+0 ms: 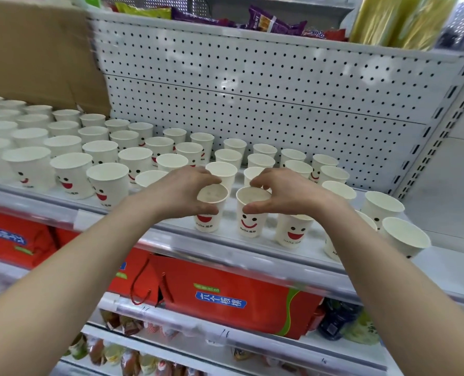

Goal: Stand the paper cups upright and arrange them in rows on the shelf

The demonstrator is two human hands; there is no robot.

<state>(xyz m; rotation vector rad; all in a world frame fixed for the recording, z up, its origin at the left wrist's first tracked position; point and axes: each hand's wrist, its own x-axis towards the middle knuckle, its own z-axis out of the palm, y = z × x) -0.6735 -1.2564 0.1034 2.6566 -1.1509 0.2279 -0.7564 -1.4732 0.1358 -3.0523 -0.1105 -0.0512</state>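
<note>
In the head view, the paper cups [100, 153] are seen standing mouth-up across the white shelf [241, 249]. No cup is seen lying on its side. Tidy rows are formed on the left and along the pegboard back [252, 90], so the task is judged to be well advanced. At the front right a looser cluster [382, 207] is spread out of line. These cups, with the two now in hand, are judged to be what is left. The outermost cup [405, 237] seems to lean, though this may only be the bending of the wide lens.

Both forearms are stretched forward over the shelf's front edge, and the hands are brought close together near the middle. The left hand [182, 194] is curled round the rim of the open-mouth cup [208, 223], with the thumb on the near side and the fingers over the far side. The right hand [287, 194] is closed in the same way on the smiling cup [252, 221], just beside the first. Both cups are upright and appear to rest on the shelf near its front.

Red gift boxes [225, 294] are stacked on the shelf below.
</note>
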